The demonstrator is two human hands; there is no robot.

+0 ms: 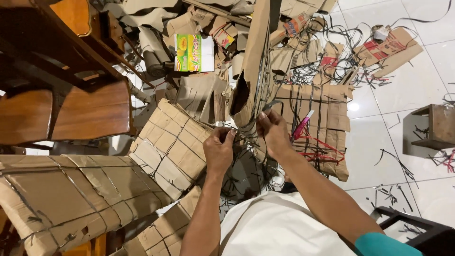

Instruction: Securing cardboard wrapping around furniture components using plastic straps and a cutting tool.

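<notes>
My left hand (pixel 218 148) and my right hand (pixel 273 129) meet in front of an upright bundle of folded brown cardboard (pixel 253 61). Both pinch thin black plastic strapping (pixel 244 130) that runs around the bundle's lower part. A grey strip of strap sticks up from my right fingers. A pink-handled cutter (pixel 302 125) lies on flat cardboard just right of my right hand, among red straps.
Strapped cardboard bundles lie at the left (pixel 168 147) and lower left (pixel 61 199). A wooden chair (pixel 71 109) stands upper left. Loose cardboard, a green and yellow carton (pixel 193 53) and black strap offcuts litter the white tile floor (pixel 379 142). A small wooden stool (pixel 436 125) is at right.
</notes>
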